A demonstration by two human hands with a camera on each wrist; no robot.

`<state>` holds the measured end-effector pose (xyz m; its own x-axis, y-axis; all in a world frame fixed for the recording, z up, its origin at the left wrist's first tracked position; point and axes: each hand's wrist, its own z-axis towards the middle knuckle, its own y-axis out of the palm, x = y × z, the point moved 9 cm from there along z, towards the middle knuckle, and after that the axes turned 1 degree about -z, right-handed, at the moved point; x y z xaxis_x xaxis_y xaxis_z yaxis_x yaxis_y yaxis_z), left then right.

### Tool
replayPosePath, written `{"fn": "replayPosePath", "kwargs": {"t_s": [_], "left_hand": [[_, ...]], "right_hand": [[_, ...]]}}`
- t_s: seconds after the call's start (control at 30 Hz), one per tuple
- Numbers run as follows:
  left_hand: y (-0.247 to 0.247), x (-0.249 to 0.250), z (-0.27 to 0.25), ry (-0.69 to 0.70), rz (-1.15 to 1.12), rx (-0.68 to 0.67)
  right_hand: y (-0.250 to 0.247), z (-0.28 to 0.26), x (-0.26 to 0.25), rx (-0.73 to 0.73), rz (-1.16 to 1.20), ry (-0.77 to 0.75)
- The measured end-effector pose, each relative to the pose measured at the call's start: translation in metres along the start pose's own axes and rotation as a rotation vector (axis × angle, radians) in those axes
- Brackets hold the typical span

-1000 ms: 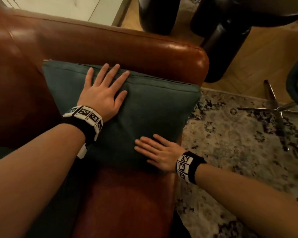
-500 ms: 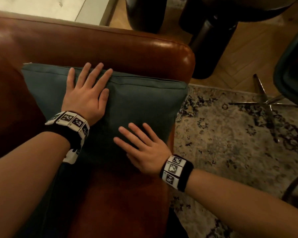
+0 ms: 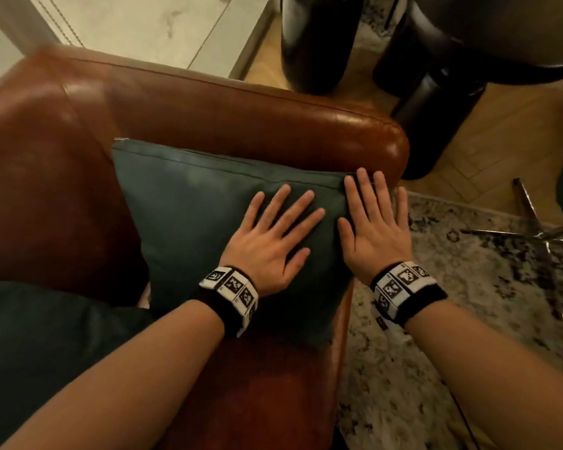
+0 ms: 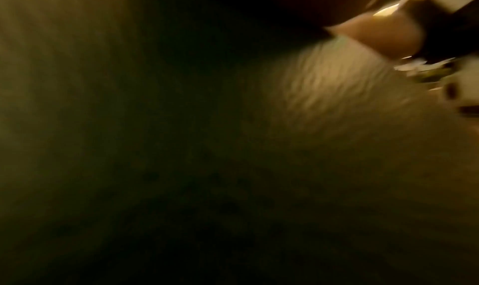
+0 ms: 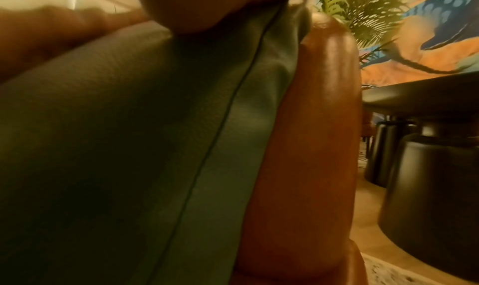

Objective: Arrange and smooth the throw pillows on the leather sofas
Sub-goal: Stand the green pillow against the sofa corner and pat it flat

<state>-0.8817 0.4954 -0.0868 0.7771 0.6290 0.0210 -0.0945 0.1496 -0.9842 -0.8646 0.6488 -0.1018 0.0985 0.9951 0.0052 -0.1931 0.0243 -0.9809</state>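
Pillow (image 3: 192, 206), dark green with a piped seam along its top edge, stands on the seat of the brown leather sofa (image 3: 208, 102), leaning against the padded armrest and tucked into the corner where armrest meets backrest.

Nearest the camera: two bare forearms, each with a black band carrying black-and-white marker tiles at the wrist.

Left hand (image 3: 267, 241) lies flat on the pillow's face, fingers straight and fanned, thumb out to the side; it presses the fabric and grasps nothing.

Right hand (image 3: 376, 228) lies just beside it at the pillow's right edge, fingers straight and close together, tips reaching the top corner by the armrest's rounded end; also flat, clutching nothing. Thumbs of the two hands sit near each other but apart.

Right wrist view: green cushion surface and seam (image 5: 181, 146) close up, pressed against the brown armrest. Left wrist view is dark and blurred; little can be read from it.

Second dark green cushion (image 3: 46, 345) lies low on the seat to the left.

Right of the sofa: patterned rug (image 3: 468, 319) on the floor.

Farther off: chrome chair base (image 3: 540, 232), wood herringbone floor, black round table (image 5: 427, 96) on thick black legs, fern plant (image 5: 362, 6)
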Motion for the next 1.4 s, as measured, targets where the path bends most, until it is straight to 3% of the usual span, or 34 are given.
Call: {"fn": "replayPosePath", "kwargs": {"t_s": [0.07,0.23,0.33,0.4,0.47,0.57,0.63,0.77,0.87,0.93,1.0,1.03,1.17,1.4], "left_hand": [[0.01,-0.013,0.002,-0.04,0.019,-0.026],[-0.003,-0.101,-0.009,-0.288,0.045,-0.018],[-0.005,-0.124,-0.012,-0.406,0.095,-0.044],[-0.004,-0.117,-0.01,-0.45,0.094,-0.045],[-0.003,-0.106,-0.007,-0.448,0.071,-0.037],[-0.005,-0.113,-0.007,-0.354,0.056,-0.047],[-0.009,-0.148,-0.025,-0.414,0.062,-0.031],[-0.007,-0.223,-0.087,-0.777,-0.027,0.003],[-0.015,-0.198,-0.081,-0.85,-0.114,0.143],[-0.02,-0.158,-0.055,-0.724,-0.169,0.23],[-0.014,-0.125,-0.037,-0.599,-0.154,0.232],[-0.012,-0.123,-0.036,-0.603,-0.149,0.238],[0.01,-0.159,-0.081,-0.851,-0.252,0.374],[0.107,-0.154,-0.179,-1.361,-0.841,0.558]], "right_hand": [[0.003,0.0,0.01,0.001,0.005,0.033],[0.012,0.001,0.03,-0.04,0.031,0.102],[-0.008,0.0,0.028,-0.023,0.056,0.14],[-0.033,-0.002,-0.008,0.01,0.125,0.093],[-0.044,-0.002,-0.074,0.01,0.217,-0.089],[-0.024,0.005,-0.132,-0.046,0.141,-0.269],[-0.008,0.021,-0.103,-0.09,0.08,-0.18],[-0.001,0.026,-0.033,-0.13,0.049,0.027],[-0.017,0.025,-0.049,-0.1,0.081,0.035],[-0.023,0.025,-0.099,-0.123,0.126,-0.157],[-0.015,0.018,-0.146,-0.18,0.102,-0.386],[-0.012,0.022,-0.15,-0.192,0.076,-0.4],[0.003,0.047,-0.103,-0.214,0.008,-0.178],[0.007,0.046,-0.103,-0.253,-0.023,-0.164]]}}
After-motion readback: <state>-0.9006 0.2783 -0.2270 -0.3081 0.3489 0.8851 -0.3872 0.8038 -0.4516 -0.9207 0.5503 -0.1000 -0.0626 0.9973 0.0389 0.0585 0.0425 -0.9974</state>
